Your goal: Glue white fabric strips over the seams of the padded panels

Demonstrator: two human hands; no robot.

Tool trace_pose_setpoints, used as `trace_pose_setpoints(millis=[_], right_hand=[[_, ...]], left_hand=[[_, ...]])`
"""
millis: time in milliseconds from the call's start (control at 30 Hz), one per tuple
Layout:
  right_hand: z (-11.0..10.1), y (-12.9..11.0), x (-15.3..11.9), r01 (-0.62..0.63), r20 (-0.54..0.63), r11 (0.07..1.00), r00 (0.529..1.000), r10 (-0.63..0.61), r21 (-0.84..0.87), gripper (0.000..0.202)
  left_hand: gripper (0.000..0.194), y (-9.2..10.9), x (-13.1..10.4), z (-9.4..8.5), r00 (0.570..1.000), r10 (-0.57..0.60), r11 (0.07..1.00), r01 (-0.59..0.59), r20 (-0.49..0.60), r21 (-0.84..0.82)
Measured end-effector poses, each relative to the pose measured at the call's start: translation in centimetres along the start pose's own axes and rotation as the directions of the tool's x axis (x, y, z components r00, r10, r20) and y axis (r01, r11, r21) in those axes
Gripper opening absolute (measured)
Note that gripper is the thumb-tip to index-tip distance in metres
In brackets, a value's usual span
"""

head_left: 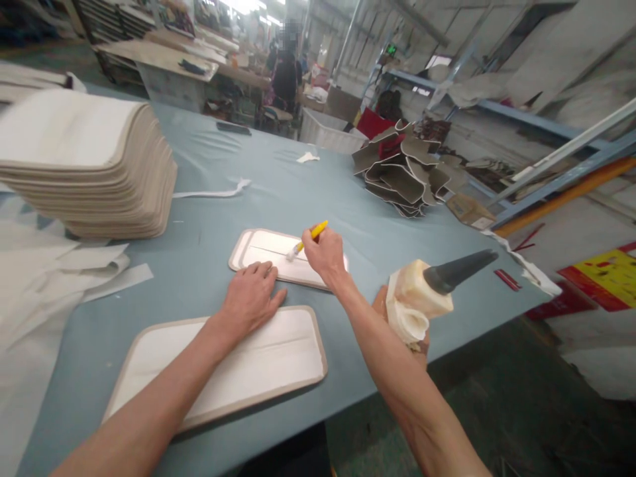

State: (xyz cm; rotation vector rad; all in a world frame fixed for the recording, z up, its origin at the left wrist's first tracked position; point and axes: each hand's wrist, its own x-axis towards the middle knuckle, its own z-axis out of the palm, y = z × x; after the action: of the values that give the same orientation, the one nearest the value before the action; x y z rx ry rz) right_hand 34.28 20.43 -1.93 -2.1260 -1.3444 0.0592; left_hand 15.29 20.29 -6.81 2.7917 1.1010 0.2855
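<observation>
My right hand (325, 255) grips a small brush (318, 230) with a yellow handle. Its pale bristle end touches the white face of a rounded rectangular panel (263, 242) with a beige border. My left hand (252, 295) lies flat, fingers out, its fingertips at the near edge of that same panel. A larger white panel (278, 351) with a beige rim lies closer to me, partly under my left forearm. Beside my right forearm stands a cream-crusted container (412, 291) with a dark grey cone (460, 270) sticking out to the right.
A tall stack of beige-edged panels (149, 179) stands at the left, above loose white sheets (44, 285). Grey-brown curved pieces (397, 175) are heaped at the far right. A white strip (213, 193) lies mid-table. A person (285, 79) is in the background.
</observation>
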Motion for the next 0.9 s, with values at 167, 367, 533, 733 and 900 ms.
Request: trace_pose_setpoints(millis=[167,367,533,733,900], right_hand=[[3.0,-3.9,0.9,0.028,-0.048,0.959,0.999,-0.016,0.282,0.037],[5.6,-5.4,1.2,0.025,-0.051,0.955,0.999,-0.011,0.297,0.038],[5.8,-4.1,0.7,0.010,-0.018,0.982,1.000,-0.007,0.189,0.039],[2.3,0.1,0.3,0.009,-0.007,1.000,1.000,-0.009,0.026,0.039],[-1.6,4.3,-0.2,-0.058,-0.049,0.994,0.997,0.053,-0.091,0.036]], left_hand=[[0.043,0.2,-0.2,-0.4,1.000,0.001,1.000,-0.001,0.008,-0.029],[0.045,0.3,-0.4,-0.4,1.000,0.004,0.999,-0.004,0.003,-0.046],[0.044,0.4,-0.2,-0.4,1.000,0.005,1.000,-0.004,0.018,-0.025],[0.045,0.4,-0.1,-0.3,1.000,-0.002,1.000,0.002,0.030,0.003],[0.047,0.1,0.4,-0.5,0.999,-0.001,1.000,-0.001,0.054,0.029]])
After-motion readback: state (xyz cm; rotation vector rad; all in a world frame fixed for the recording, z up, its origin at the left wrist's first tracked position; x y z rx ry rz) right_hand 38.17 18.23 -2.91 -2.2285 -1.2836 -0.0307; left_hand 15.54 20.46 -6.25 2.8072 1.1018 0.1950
